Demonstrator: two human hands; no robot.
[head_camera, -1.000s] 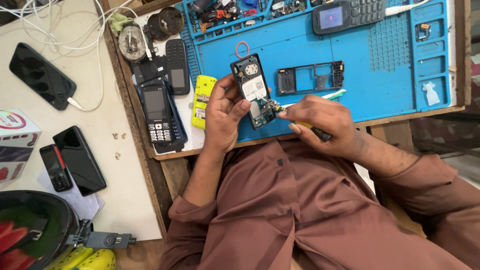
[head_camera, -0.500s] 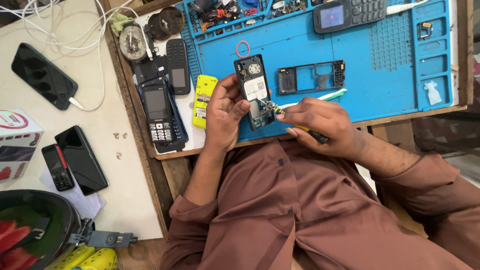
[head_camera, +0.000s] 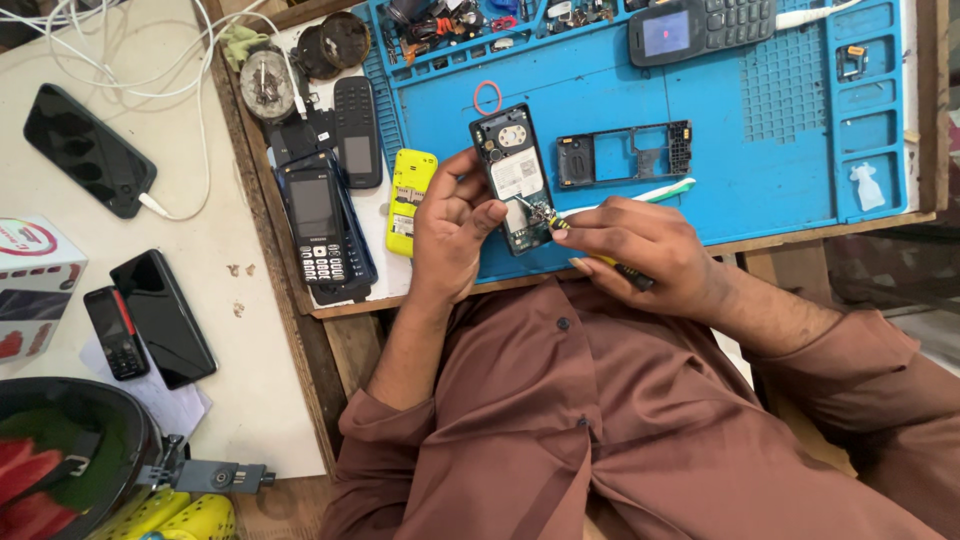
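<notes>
Our left hand (head_camera: 447, 235) grips the opened phone (head_camera: 515, 180) on the blue mat (head_camera: 760, 190). Our right hand (head_camera: 640, 245) pinches a screwdriver (head_camera: 545, 219), tip on the phone's board.

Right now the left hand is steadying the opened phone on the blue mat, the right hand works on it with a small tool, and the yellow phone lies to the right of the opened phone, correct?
Not quite. The head view shows the yellow phone to the left of the opened phone, off the blue mat. The rest holds: the left hand steadies the opened phone, and the right hand works on it with a small tool.
</notes>
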